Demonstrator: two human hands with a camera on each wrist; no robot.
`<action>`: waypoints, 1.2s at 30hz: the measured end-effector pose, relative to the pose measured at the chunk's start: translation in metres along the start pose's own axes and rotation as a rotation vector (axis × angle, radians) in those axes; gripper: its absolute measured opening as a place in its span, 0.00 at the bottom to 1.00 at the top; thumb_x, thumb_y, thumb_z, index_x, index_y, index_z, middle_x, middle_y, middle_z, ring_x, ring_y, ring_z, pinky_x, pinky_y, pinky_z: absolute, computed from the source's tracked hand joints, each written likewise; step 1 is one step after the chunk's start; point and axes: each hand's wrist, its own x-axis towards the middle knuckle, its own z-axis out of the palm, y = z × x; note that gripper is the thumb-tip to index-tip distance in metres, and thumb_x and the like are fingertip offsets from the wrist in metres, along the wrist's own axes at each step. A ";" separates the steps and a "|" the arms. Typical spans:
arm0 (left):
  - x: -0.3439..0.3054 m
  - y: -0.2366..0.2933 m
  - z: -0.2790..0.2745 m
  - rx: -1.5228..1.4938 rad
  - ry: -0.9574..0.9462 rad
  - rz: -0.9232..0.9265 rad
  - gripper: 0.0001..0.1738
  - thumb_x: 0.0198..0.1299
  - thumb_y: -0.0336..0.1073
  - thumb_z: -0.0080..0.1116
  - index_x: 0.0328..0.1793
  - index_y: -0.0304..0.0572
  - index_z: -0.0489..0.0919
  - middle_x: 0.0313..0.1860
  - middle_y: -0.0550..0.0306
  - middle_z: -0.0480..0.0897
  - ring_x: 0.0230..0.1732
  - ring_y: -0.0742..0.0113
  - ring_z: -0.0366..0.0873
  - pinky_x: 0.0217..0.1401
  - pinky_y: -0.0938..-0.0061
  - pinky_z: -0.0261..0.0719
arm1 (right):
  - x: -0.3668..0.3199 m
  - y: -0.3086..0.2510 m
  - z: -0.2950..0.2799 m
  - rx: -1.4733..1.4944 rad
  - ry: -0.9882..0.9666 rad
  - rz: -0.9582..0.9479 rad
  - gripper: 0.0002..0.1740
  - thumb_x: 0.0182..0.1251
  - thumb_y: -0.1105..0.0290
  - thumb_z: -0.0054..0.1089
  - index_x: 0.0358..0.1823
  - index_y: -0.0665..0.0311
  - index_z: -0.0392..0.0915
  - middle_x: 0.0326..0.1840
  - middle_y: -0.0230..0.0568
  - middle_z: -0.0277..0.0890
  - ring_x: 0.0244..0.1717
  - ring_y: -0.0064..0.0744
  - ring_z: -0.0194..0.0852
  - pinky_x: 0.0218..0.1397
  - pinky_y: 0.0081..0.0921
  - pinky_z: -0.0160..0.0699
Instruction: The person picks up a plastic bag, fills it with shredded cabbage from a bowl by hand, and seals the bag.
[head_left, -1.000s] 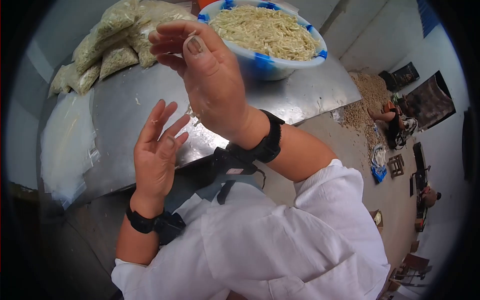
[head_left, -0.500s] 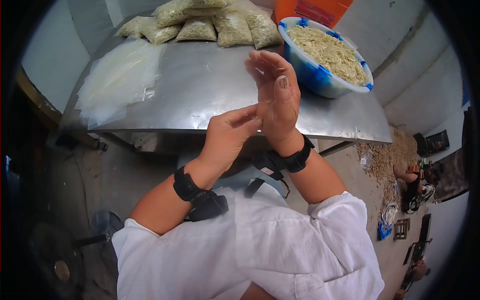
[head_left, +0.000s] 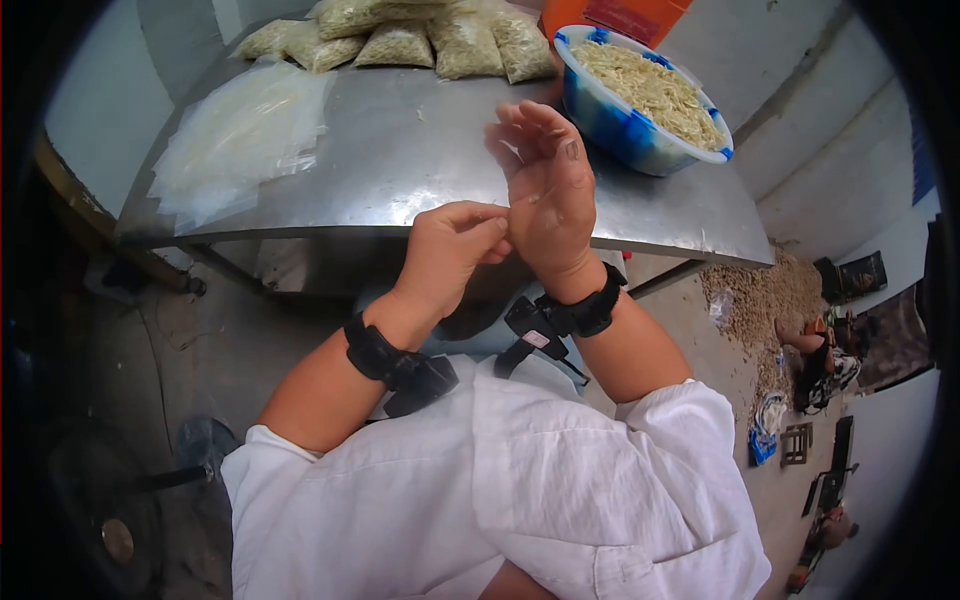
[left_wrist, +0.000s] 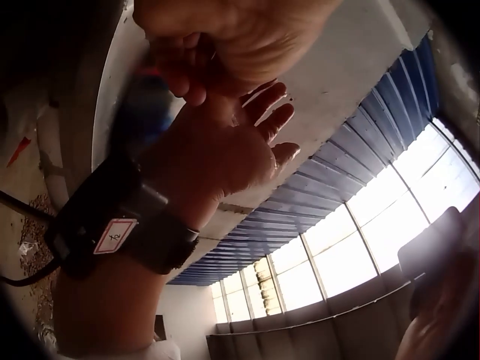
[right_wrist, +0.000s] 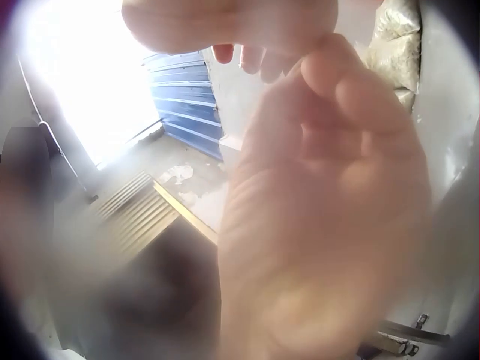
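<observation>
While both hands hang in the air on the near side of the bench [head_left: 400,170], we've got the right hand [head_left: 545,190] standing upright, its fingers straight and spread, palm turned toward the left, holding nothing. The left hand [head_left: 450,250] sits just beside it and a little lower. Its fingers [head_left: 487,222] are curled in tight, with the tips pressed against the heel of the right palm. The left wrist view gives us the same contact from below, and we can make out nothing pinched between those tips. The right wrist view is a blur of skin and tells us no more. Now the key line-up: the bowl [head_left: 612,128], heaped with pale shreds [head_left: 650,90], stands on the bench beyond the raised hands and off to the right. That puts the right hand nearer to it, and the right hand stands between the left hand and the bowl. Filled bags [head_left: 430,40] lie in a row along the far edge, and the empty clear bags [head_left: 240,140] are stacked on the left end, well apart from both hands.
</observation>
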 end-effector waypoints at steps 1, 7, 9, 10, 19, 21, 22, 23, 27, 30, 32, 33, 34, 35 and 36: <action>0.001 0.000 -0.001 0.001 -0.004 -0.002 0.09 0.59 0.28 0.56 0.44 0.31 0.78 0.31 0.57 0.80 0.30 0.75 0.77 0.34 0.85 0.76 | -0.001 0.001 -0.004 0.077 0.011 0.014 0.27 0.69 0.52 0.40 0.58 0.67 0.64 0.56 0.49 0.67 0.58 0.39 0.64 0.66 0.38 0.57; 0.010 0.005 -0.003 -0.131 0.031 -0.005 0.09 0.59 0.27 0.55 0.45 0.32 0.78 0.33 0.57 0.81 0.30 0.76 0.77 0.34 0.85 0.77 | -0.007 -0.005 -0.018 0.330 0.277 0.198 0.26 0.69 0.51 0.41 0.55 0.65 0.66 0.53 0.46 0.68 0.53 0.39 0.67 0.61 0.36 0.62; 0.015 0.013 0.000 0.070 0.003 0.144 0.09 0.59 0.28 0.57 0.44 0.34 0.79 0.34 0.57 0.81 0.31 0.76 0.76 0.35 0.85 0.76 | -0.008 -0.005 -0.018 0.390 0.283 0.236 0.27 0.69 0.49 0.40 0.56 0.65 0.65 0.53 0.46 0.67 0.54 0.40 0.66 0.61 0.37 0.61; 0.016 0.017 0.003 0.075 0.002 0.149 0.09 0.59 0.28 0.57 0.44 0.34 0.79 0.34 0.57 0.81 0.31 0.76 0.76 0.35 0.85 0.76 | -0.007 -0.006 -0.018 0.448 0.288 0.282 0.28 0.68 0.47 0.40 0.56 0.64 0.65 0.54 0.47 0.67 0.56 0.40 0.64 0.62 0.37 0.60; 0.038 0.022 0.017 0.940 -0.192 0.536 0.09 0.45 0.26 0.63 0.36 0.40 0.82 0.28 0.54 0.79 0.27 0.67 0.77 0.31 0.77 0.74 | -0.001 0.001 -0.032 0.296 0.125 0.291 0.30 0.69 0.45 0.36 0.61 0.60 0.61 0.59 0.44 0.63 0.59 0.37 0.60 0.64 0.35 0.56; 0.045 0.019 0.013 0.979 -0.183 0.563 0.09 0.46 0.26 0.63 0.36 0.40 0.82 0.27 0.54 0.79 0.27 0.66 0.77 0.31 0.77 0.74 | 0.001 0.008 -0.034 0.245 0.090 0.270 0.30 0.69 0.46 0.35 0.62 0.60 0.60 0.59 0.43 0.63 0.59 0.37 0.60 0.65 0.35 0.55; 0.048 0.018 0.010 1.014 -0.173 0.594 0.08 0.46 0.26 0.63 0.35 0.40 0.82 0.27 0.54 0.80 0.27 0.65 0.77 0.30 0.77 0.74 | 0.002 0.014 -0.035 0.192 0.069 0.279 0.32 0.69 0.44 0.34 0.63 0.61 0.59 0.61 0.46 0.62 0.61 0.38 0.59 0.66 0.37 0.53; 0.051 0.018 0.008 1.012 -0.163 0.634 0.06 0.46 0.25 0.62 0.33 0.40 0.81 0.27 0.54 0.79 0.26 0.64 0.77 0.29 0.76 0.74 | 0.003 0.019 -0.035 0.137 0.051 0.288 0.34 0.68 0.43 0.32 0.64 0.62 0.57 0.62 0.48 0.61 0.63 0.40 0.58 0.68 0.39 0.52; 0.062 0.019 -0.011 1.020 -0.100 0.613 0.06 0.46 0.23 0.60 0.32 0.38 0.80 0.26 0.54 0.79 0.24 0.66 0.77 0.27 0.76 0.73 | 0.010 0.040 -0.030 0.222 0.035 0.279 0.30 0.68 0.49 0.39 0.62 0.64 0.59 0.59 0.44 0.62 0.59 0.34 0.60 0.65 0.34 0.56; 0.076 0.026 -0.032 0.987 0.022 0.729 0.06 0.46 0.22 0.59 0.32 0.37 0.80 0.27 0.55 0.78 0.23 0.67 0.76 0.26 0.76 0.73 | 0.015 0.053 -0.019 0.397 0.121 0.420 0.30 0.68 0.50 0.41 0.62 0.66 0.59 0.59 0.45 0.62 0.59 0.34 0.61 0.65 0.33 0.59; 0.080 0.036 -0.046 1.022 0.044 0.786 0.07 0.44 0.21 0.60 0.32 0.38 0.80 0.27 0.56 0.78 0.24 0.66 0.74 0.27 0.75 0.73 | 0.016 0.065 -0.013 0.514 0.186 0.499 0.29 0.68 0.53 0.43 0.61 0.69 0.60 0.57 0.46 0.63 0.58 0.34 0.62 0.64 0.32 0.62; 0.081 0.042 -0.052 1.095 0.038 0.887 0.08 0.43 0.22 0.61 0.31 0.39 0.80 0.28 0.57 0.79 0.25 0.65 0.74 0.28 0.74 0.72 | 0.016 0.070 -0.009 0.539 0.186 0.598 0.27 0.68 0.55 0.43 0.60 0.70 0.60 0.57 0.47 0.63 0.58 0.34 0.63 0.63 0.32 0.62; 0.081 0.047 -0.057 1.170 0.035 0.989 0.08 0.42 0.22 0.61 0.31 0.41 0.80 0.28 0.58 0.79 0.26 0.64 0.73 0.28 0.74 0.71 | 0.016 0.074 -0.007 0.565 0.184 0.698 0.26 0.68 0.58 0.44 0.59 0.71 0.61 0.56 0.47 0.64 0.58 0.34 0.63 0.63 0.31 0.62; 0.081 0.049 -0.061 1.201 0.043 1.003 0.09 0.40 0.24 0.63 0.30 0.43 0.81 0.28 0.60 0.79 0.29 0.62 0.72 0.32 0.73 0.70 | 0.018 0.075 -0.003 0.735 0.195 0.763 0.23 0.68 0.62 0.44 0.58 0.72 0.62 0.54 0.46 0.66 0.57 0.34 0.65 0.61 0.32 0.65; 0.080 0.050 -0.064 1.211 0.054 1.006 0.09 0.40 0.24 0.63 0.30 0.43 0.81 0.28 0.60 0.79 0.29 0.62 0.72 0.32 0.73 0.70 | 0.020 0.076 -0.001 0.742 0.182 0.766 0.23 0.68 0.62 0.44 0.58 0.72 0.62 0.54 0.46 0.66 0.57 0.34 0.65 0.61 0.32 0.65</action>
